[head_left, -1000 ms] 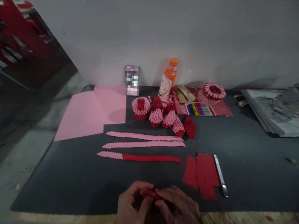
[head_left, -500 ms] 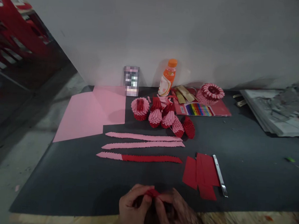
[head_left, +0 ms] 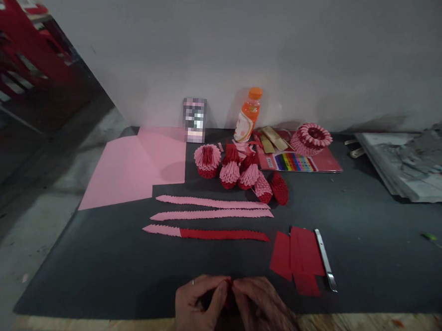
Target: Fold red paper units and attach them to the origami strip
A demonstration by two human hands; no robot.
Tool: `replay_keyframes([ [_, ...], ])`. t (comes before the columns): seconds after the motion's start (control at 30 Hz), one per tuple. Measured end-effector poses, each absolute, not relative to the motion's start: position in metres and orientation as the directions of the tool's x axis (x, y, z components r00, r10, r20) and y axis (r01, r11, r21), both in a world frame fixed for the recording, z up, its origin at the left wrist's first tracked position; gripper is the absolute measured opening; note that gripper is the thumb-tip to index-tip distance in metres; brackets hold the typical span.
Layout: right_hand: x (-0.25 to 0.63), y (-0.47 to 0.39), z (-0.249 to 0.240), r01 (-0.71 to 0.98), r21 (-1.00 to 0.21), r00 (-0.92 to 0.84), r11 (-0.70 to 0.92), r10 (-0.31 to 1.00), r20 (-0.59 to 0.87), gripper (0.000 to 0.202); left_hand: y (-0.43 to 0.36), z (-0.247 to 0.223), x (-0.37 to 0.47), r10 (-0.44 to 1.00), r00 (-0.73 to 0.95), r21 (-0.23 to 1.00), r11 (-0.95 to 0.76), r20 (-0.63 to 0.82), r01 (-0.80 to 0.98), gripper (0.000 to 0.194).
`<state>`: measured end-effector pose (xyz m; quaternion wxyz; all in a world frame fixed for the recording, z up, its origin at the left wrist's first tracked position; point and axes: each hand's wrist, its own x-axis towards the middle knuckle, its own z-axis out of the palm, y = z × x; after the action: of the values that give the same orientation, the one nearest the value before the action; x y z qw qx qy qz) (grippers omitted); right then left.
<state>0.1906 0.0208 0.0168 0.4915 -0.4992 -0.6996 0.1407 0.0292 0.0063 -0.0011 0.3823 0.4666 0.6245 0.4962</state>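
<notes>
At the table's front edge my left hand [head_left: 199,304] and my right hand [head_left: 262,308] pinch a small piece of red paper [head_left: 229,282] between them; the fingers cover most of it. Right of my hands lie several cut red paper pieces [head_left: 307,250], with a silver utility knife [head_left: 326,261] along their right side. Beyond my hands, three long zigzag-edged strips lie side by side: a pink-and-red strip [head_left: 217,234], a pink strip [head_left: 210,216] and another pink strip [head_left: 211,202]. Behind them sit several folded pink-and-red paper pieces [head_left: 229,173].
Pink paper sheets [head_left: 119,174] lie at the left. An orange drink bottle [head_left: 247,114] and a blurred-out upright object [head_left: 194,120] stand by the wall. A round pink-and-red paper basket [head_left: 310,139] rests on a red packet [head_left: 328,162]. Stacked papers [head_left: 389,166] lie at the right.
My fingers have closed further around the red paper, so less of it shows. My right fingers have shifted slightly upward. Everything on the table stays in place.
</notes>
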Motion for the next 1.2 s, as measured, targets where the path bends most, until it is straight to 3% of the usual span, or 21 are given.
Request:
replay_keyframes([
  [0.13, 0.203, 0.016, 0.022, 0.621, -0.528, -0.164, 0.579, 0.755, 0.635, 0.022, 0.003, 0.008, 0.038, 0.935, -0.351, 0.971, 0.121, -0.042, 0.206, 0.025],
  [0.23, 0.209, 0.002, 0.016, 0.678, -0.425, -0.277, 0.600, 0.744, 0.608, 0.031, 0.000, 0.011, 0.042, 0.927, -0.373, 0.968, 0.128, -0.039, 0.215, 0.026],
  [0.33, 0.207, -0.012, 0.002, 0.757, -0.391, -0.242, 0.523, 0.781, 0.576, 0.041, -0.002, 0.011, 0.042, 0.921, -0.389, 0.967, 0.121, -0.025, 0.225, 0.025],
  [0.43, 0.207, -0.014, -0.009, 0.775, -0.305, -0.259, 0.553, 0.719, 0.645, 0.054, -0.003, 0.010, 0.041, 0.924, -0.382, 0.969, 0.106, -0.014, 0.222, 0.032],
  [0.53, 0.212, -0.009, -0.013, 0.716, -0.170, -0.411, 0.677, 0.606, 0.681, 0.039, -0.004, 0.008, 0.039, 0.936, -0.352, 0.971, 0.102, -0.020, 0.217, 0.043],
  [0.6, 0.217, -0.006, -0.012, 0.691, -0.147, -0.449, 0.708, 0.580, 0.680, 0.034, -0.003, 0.008, 0.037, 0.945, -0.327, 0.972, 0.102, -0.029, 0.211, 0.050],
  [0.73, 0.219, 0.001, -0.005, 0.652, -0.274, -0.388, 0.707, 0.622, 0.680, 0.049, -0.001, 0.008, 0.035, 0.953, -0.303, 0.972, 0.097, -0.028, 0.216, 0.050],
  [0.9, 0.206, 0.015, 0.014, 0.549, -0.694, -0.073, 0.466, 0.853, 0.516, 0.025, -0.004, 0.007, 0.043, 0.932, -0.353, 0.958, 0.029, 0.077, 0.285, 0.036],
  [1.03, 0.204, 0.023, 0.022, 0.422, -0.757, -0.164, 0.499, 0.863, 0.477, 0.019, -0.008, 0.007, 0.049, 0.919, -0.387, 0.956, 0.049, 0.070, 0.290, 0.038],
  [1.2, 0.207, 0.019, 0.020, 0.386, -0.776, -0.208, 0.499, 0.867, 0.454, 0.028, -0.004, 0.008, 0.044, 0.910, -0.386, 0.966, 0.217, -0.148, 0.141, 0.056],
])
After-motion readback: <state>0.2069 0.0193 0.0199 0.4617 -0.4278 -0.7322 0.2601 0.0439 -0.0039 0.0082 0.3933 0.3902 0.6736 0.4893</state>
